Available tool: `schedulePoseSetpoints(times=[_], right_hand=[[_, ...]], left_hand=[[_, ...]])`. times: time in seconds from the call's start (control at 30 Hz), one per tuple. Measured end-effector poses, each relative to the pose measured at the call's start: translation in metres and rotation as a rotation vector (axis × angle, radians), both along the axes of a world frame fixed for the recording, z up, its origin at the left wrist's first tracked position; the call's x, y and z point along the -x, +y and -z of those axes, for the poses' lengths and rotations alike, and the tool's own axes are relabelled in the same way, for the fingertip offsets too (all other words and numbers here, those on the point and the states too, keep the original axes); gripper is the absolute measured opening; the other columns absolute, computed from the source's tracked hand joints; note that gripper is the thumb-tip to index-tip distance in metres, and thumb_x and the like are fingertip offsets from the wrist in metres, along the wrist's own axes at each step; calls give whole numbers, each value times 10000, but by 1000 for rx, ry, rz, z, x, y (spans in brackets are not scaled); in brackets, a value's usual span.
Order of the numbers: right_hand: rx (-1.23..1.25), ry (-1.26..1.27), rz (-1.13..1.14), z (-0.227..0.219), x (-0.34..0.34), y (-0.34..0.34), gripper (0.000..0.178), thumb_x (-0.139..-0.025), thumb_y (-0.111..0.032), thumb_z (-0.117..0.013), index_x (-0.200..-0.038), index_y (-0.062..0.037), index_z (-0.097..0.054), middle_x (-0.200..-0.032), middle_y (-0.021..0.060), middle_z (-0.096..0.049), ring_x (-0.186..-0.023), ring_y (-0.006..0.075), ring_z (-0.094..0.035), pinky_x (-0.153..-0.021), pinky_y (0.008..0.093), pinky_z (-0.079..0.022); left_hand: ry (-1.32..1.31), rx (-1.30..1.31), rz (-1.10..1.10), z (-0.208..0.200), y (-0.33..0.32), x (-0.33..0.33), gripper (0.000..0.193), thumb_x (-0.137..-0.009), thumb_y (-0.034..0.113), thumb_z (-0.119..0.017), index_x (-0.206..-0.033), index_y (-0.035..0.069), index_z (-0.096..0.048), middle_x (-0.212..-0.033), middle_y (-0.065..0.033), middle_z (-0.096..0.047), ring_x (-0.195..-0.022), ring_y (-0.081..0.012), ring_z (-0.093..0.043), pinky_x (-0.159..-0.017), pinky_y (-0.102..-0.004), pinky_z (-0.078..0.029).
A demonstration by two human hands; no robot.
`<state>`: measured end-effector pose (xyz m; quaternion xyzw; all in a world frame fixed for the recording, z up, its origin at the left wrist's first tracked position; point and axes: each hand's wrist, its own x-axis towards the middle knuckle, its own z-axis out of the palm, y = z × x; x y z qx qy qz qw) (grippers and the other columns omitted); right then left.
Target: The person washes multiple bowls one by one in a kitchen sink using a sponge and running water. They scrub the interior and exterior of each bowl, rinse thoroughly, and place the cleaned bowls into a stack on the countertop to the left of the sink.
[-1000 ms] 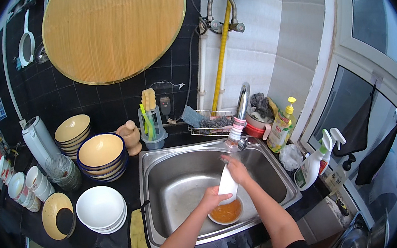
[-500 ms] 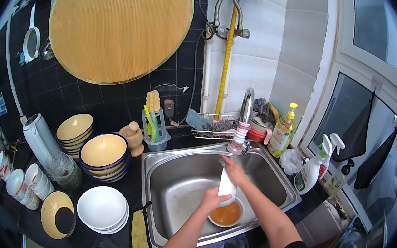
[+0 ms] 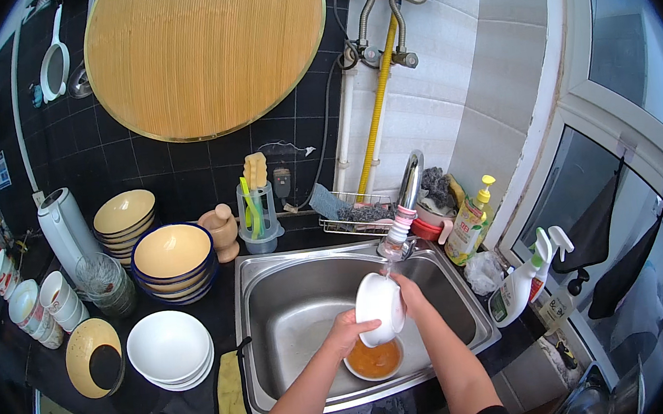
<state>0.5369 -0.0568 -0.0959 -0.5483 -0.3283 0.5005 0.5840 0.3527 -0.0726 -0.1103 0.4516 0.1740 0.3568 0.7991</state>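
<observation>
Over the sink (image 3: 294, 314), just below the tap (image 3: 409, 187): white bowl (image 3: 377, 306) tilted on its side, thin water stream at its upper edge. Left hand (image 3: 349, 333) grip closed on its left side; right hand (image 3: 412, 295) grip closed on its right, fingers partly hidden. Second bowl (image 3: 375, 379) with orange liquid sits in the sink, far rim hidden. Worktop (image 3: 226, 309) on the left: white bowl stack (image 3: 169, 346), blue-rimmed bowls (image 3: 172, 254).

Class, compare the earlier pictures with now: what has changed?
The held bowl turned from a narrow profile to a broader view; the right hand shifted rightward, slightly down. The left hand also keeps its grip. The lower bowl and white stack stayed put.
</observation>
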Motion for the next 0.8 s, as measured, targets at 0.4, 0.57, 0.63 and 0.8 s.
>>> schedulePoseSetpoints(times=[0.4,0.57,0.63,0.8], right_hand=[[-461,-590,-87,26,46,-26,452,-904,-221,-248,-1299,-2,-251,-1359,138,-239,-1272,242,-187,-1033,291,-120],[-304,-697,63,14,18,-27,515,-911,-328,-271,-1285,27,-265,-1339,147,-279,-1250,226,-237,-1019,278,-154],[-143,-354,80,31,4,-22,547,-897,-387,-297,-1262,20,-309,-1295,137,-344,-1199,230,-315,-993,292,-214],[109,293,-4,19,23,-27,570,-870,-460,-352,-1213,-5,-390,-1208,113,-455,-1096,222,-443,-929,329,-336]], left_hand=[[-75,236,-164,4,7,-1,363,-715,-3,-625,-1058,10,-509,-1015,-89,-567,-941,-203,-549,-823,-357,-444],[27,165,-29,7,-3,-6,393,-708,-7,-627,-1079,8,-498,-1028,-93,-561,-944,-209,-547,-835,-359,-433],[-81,229,-54,-1,-2,-4,418,-720,-1,-612,-1112,7,-468,-1056,-104,-543,-982,-222,-527,-867,-368,-411],[-326,350,-206,-8,8,8,431,-760,58,-587,-1154,17,-419,-1110,-98,-516,-1055,-234,-483,-908,-381,-383]])
